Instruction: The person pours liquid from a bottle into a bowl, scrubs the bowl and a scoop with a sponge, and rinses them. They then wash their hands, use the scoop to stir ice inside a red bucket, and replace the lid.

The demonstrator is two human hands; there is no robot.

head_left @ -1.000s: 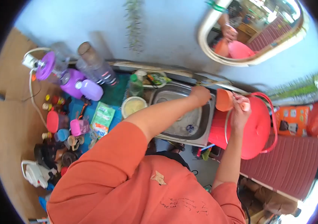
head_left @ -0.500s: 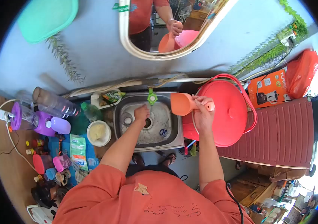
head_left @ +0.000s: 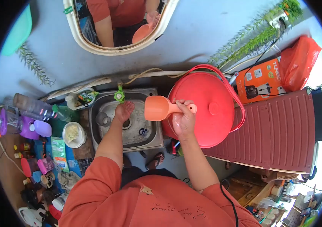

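Note:
My right hand [head_left: 184, 118] grips the handle of an orange water dipper [head_left: 156, 108], whose scoop sits over the right rim of the steel sink [head_left: 157, 134]. My left hand [head_left: 124, 111] is held over the sink with the palm up and fingers spread, holding nothing. Just above it is a green tap [head_left: 119, 94]. In the basin are a clear glass [head_left: 102, 119] at the left and a small blue item with two loops [head_left: 143, 132] at the right. Behind my right hand stands a large red lidded bucket [head_left: 210, 90].
Left of the sink are a white bowl with pale contents [head_left: 74, 135], a green bottle [head_left: 63, 113] and a purple blender [head_left: 28, 126]. A maroon slatted surface [head_left: 267, 132] lies to the right, with an orange box [head_left: 260, 81] behind it. A mirror [head_left: 121, 51] hangs above.
The camera view has shifted to the right. My left hand has gone from closed to open, palm up, near the tap. The dipper stays in my right hand, its scoop turned more level.

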